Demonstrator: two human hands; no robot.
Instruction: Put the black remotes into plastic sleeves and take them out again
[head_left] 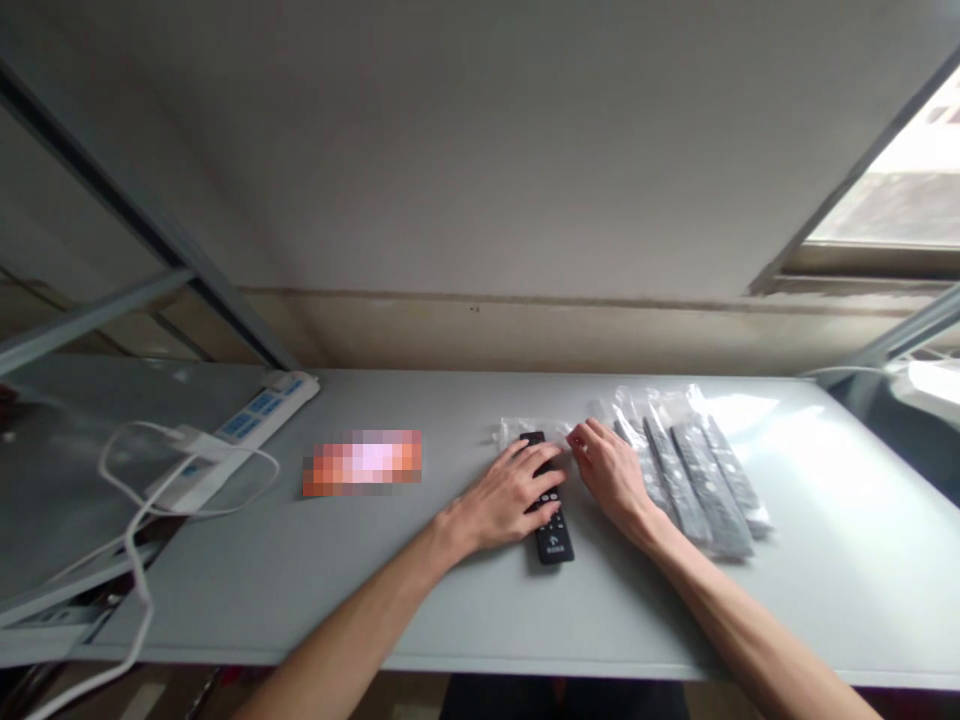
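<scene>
A black remote control [555, 545] lies upright in the view on the grey table, its top end over a clear plastic bag [514, 430]. My left hand [517, 490] rests across the remote from the left, fingers spread over its buttons. To the right of the remote, my right hand [607, 465] has its fingers bent together at the right end of the clear bag; whether they pinch the plastic is too small to tell. Several bagged remotes [709, 480] lie side by side just beyond my right hand.
The grey table [450, 620] runs along a wall. At the left are a white power strip [262, 415] and looping white cables [139, 560]. A blurred orange patch [364, 463] covers something left of my hands. Metal frame bars rise at both sides.
</scene>
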